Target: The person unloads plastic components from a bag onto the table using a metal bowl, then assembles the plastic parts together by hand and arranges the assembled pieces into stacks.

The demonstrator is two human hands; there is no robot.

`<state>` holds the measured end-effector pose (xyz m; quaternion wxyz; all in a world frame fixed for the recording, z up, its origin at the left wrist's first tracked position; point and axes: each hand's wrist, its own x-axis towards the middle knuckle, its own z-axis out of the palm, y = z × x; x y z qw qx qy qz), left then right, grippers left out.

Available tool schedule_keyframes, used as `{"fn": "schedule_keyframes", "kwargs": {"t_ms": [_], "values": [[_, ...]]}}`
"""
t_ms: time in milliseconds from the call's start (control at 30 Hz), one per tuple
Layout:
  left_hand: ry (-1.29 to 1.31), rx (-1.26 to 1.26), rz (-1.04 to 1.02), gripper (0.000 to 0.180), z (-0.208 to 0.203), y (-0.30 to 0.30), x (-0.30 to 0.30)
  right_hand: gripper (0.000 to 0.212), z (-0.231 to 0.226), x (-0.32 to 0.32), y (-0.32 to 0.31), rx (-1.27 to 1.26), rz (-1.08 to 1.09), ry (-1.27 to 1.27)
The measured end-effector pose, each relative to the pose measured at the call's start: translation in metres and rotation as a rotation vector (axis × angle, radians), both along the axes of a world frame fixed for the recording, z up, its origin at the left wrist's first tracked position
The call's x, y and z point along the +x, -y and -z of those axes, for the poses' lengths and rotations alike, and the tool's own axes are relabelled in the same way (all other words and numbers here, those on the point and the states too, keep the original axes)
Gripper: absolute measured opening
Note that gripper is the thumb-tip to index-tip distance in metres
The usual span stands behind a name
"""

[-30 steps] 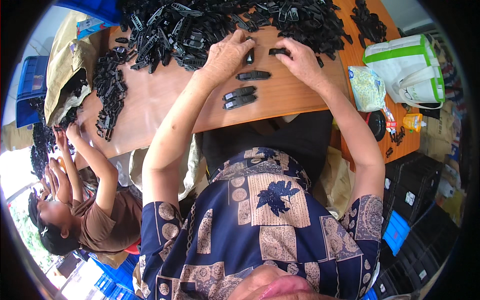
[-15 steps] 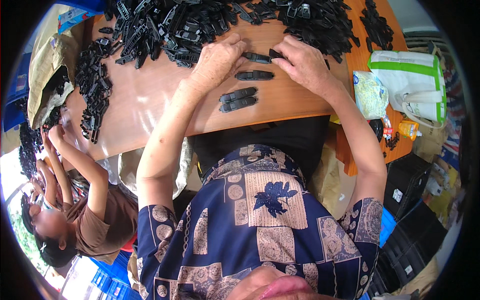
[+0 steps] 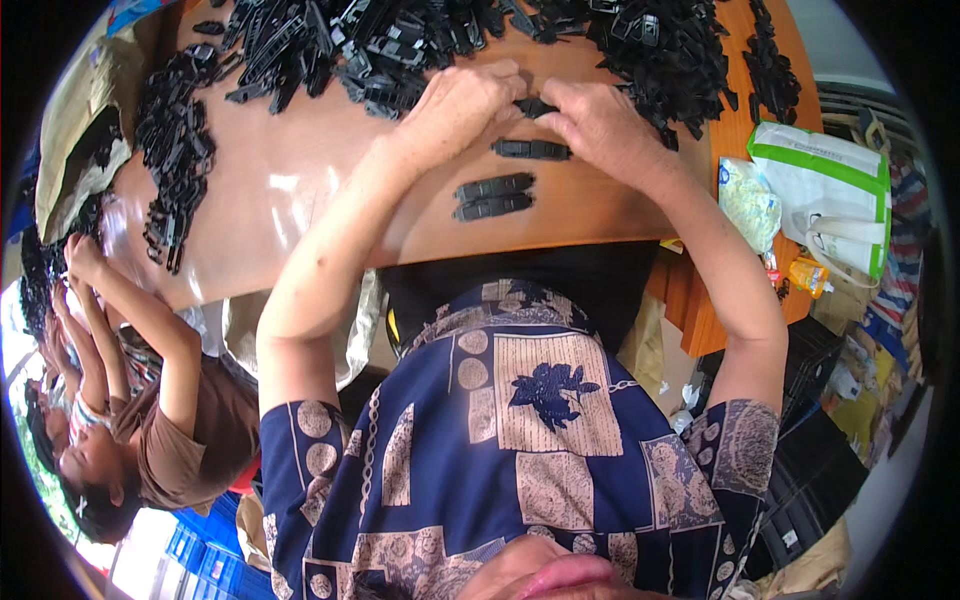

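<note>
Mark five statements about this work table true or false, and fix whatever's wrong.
1. The right hand pinches a small black part. True.
2. The white-and-green bag is to the left of both hands. False: it is to their right.
3. Two dark pieces lie side by side on the table. True.
4. The left hand is inside the bag. False: it is beside the right hand.
5. The nearest co-worker wears brown. True.

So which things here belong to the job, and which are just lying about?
Seemingly part of the job:
black piece between left hand and right hand
three black parts nearer the person
heaps of black parts

Seemingly just lying about:
white-and-green bag
pale packet
orange pouch
</note>
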<state>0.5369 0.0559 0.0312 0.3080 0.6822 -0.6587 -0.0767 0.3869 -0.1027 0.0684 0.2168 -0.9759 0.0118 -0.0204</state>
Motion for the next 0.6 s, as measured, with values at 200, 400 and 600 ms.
{"fn": "schedule_keyframes", "kwargs": {"t_ms": [200, 400, 600], "values": [[0.027, -0.074, -0.185, 0.031, -0.028, -0.039, -0.016, 0.029, 0.006, -0.005, 0.022, 0.090, -0.012, -0.080], [0.195, 0.003, -0.346, 0.053, 0.001, -0.090, -0.094, 0.052, 0.006, -0.025, -0.003, 0.177, -0.129, -0.115], [0.076, -0.115, -0.494, 0.050, 0.014, -0.170, -0.105, 0.043, 0.012, -0.017, -0.089, 0.268, -0.286, -0.045]]}}
